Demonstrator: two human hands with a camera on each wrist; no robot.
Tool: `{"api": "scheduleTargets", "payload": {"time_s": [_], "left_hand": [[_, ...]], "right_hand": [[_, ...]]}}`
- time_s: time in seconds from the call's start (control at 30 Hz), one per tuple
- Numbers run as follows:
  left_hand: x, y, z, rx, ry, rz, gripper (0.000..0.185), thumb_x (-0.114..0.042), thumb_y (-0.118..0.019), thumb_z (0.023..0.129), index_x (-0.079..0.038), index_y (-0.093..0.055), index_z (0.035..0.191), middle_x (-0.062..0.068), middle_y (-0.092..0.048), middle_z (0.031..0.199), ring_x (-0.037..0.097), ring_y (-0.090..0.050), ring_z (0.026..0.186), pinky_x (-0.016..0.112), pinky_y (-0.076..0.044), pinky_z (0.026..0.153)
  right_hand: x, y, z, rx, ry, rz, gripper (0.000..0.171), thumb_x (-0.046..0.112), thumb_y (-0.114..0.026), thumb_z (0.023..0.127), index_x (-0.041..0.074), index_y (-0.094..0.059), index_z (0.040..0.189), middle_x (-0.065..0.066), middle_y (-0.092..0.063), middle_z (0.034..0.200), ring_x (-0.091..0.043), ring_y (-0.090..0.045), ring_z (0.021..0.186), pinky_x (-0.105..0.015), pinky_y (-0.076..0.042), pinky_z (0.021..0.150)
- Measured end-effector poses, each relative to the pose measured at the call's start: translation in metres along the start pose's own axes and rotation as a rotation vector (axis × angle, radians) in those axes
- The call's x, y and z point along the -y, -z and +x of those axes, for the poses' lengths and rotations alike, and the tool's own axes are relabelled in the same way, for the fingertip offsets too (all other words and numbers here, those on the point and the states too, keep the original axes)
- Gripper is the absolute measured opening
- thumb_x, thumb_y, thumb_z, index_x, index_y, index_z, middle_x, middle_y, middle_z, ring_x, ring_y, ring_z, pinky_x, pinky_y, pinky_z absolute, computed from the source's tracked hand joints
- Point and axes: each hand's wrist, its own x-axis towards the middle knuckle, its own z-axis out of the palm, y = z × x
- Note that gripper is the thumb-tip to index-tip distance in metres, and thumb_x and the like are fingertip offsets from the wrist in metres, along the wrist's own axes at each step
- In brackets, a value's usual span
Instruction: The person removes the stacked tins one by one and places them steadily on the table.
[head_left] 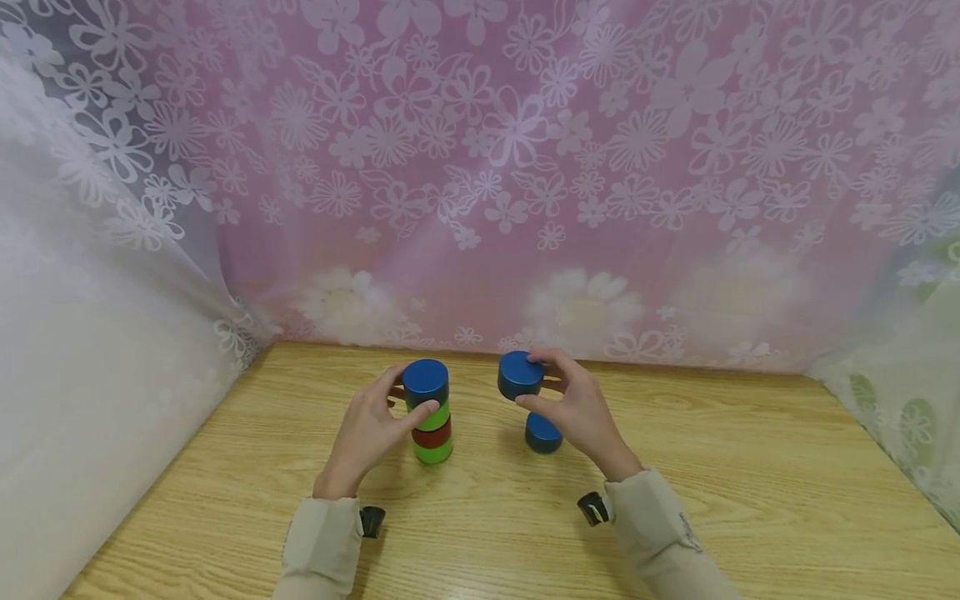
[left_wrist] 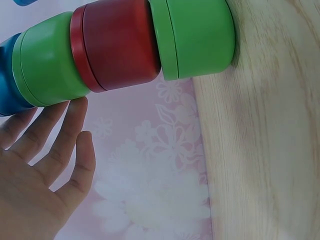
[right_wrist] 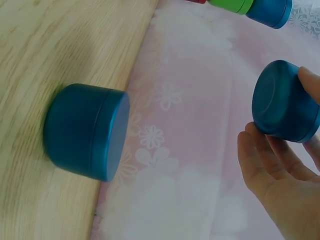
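Several round lidded tins stand as an upright column on the table. From the top down they are a blue tin (head_left: pixel 426 379), a green tin (left_wrist: pixel 50 60), a red tin (left_wrist: pixel 120 45) and another green tin (left_wrist: pixel 202 37). My left hand (head_left: pixel 371 429) holds the column near its top, thumb in front and fingertips along the blue and upper green tins. Up in the air, my right hand (head_left: pixel 581 408) grips a second blue tin (right_wrist: pixel 282 102) between thumb and fingers, its flat base visible in the right wrist view. Below it, a third blue tin (right_wrist: pixel 82 130) sits on the table.
The wooden table (head_left: pixel 480 525) ends at the back against a pink flowered curtain (head_left: pixel 480 208). Pale cloth (head_left: pixel 112 350) hangs along the left side, and more patterned cloth (head_left: pixel 892 417) borders the right.
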Motion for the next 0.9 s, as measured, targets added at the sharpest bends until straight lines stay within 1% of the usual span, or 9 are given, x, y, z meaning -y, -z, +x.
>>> {"api": "scheduleTargets", "payload": {"time_s": [0.3, 0.43, 0.6, 0.77, 0.9], "left_hand": [[0.001, -0.001, 0.001, -0.008, -0.013, -0.004, 0.063, -0.032, -0.081, 0.089, -0.004, -0.057, 0.140, 0.010, -0.070, 0.112, 0.029, -0.065, 0.103, 0.053, -0.054, 0.087], [0.001, -0.001, 0.000, -0.009, -0.016, -0.001, 0.064, -0.032, -0.082, 0.088, -0.003, -0.058, 0.139, 0.010, -0.070, 0.112, 0.029, -0.065, 0.102, 0.053, -0.055, 0.086], [0.002, -0.002, 0.001, -0.013, -0.019, -0.005, 0.063, -0.031, -0.082, 0.088, -0.003, -0.058, 0.139, 0.010, -0.070, 0.113, 0.029, -0.066, 0.103, 0.052, -0.055, 0.086], [0.002, -0.002, 0.001, -0.010, -0.014, -0.005, 0.062, -0.032, -0.081, 0.089, -0.004, -0.057, 0.140, 0.010, -0.070, 0.113, 0.028, -0.066, 0.103, 0.051, -0.055, 0.086], [0.002, -0.001, 0.001, -0.008, -0.017, -0.006, 0.062, -0.031, -0.081, 0.090, -0.004, -0.057, 0.140, 0.010, -0.071, 0.112, 0.028, -0.066, 0.103, 0.052, -0.054, 0.087]], "right_hand": [[-0.007, 0.007, -0.004, 0.011, -0.022, -0.025, 0.051, -0.003, -0.081, 0.083, -0.002, -0.059, 0.129, -0.022, -0.060, 0.131, -0.039, -0.059, 0.120, -0.056, -0.050, 0.098], [-0.009, 0.009, -0.005, 0.016, -0.041, -0.019, 0.049, -0.004, -0.081, 0.083, -0.002, -0.060, 0.127, -0.022, -0.059, 0.132, -0.040, -0.058, 0.120, -0.058, -0.049, 0.098], [-0.013, 0.011, -0.007, 0.016, -0.056, -0.040, 0.049, -0.003, -0.081, 0.082, -0.002, -0.060, 0.127, -0.022, -0.060, 0.130, -0.041, -0.060, 0.118, -0.056, -0.050, 0.098], [-0.017, 0.014, -0.009, 0.013, -0.064, -0.060, 0.050, -0.004, -0.082, 0.081, -0.002, -0.060, 0.125, -0.022, -0.061, 0.126, -0.041, -0.061, 0.114, -0.057, -0.050, 0.097], [-0.019, 0.016, -0.011, 0.015, -0.073, -0.069, 0.050, -0.005, -0.082, 0.081, -0.003, -0.059, 0.125, -0.023, -0.060, 0.127, -0.042, -0.061, 0.115, -0.056, -0.050, 0.097]]}}
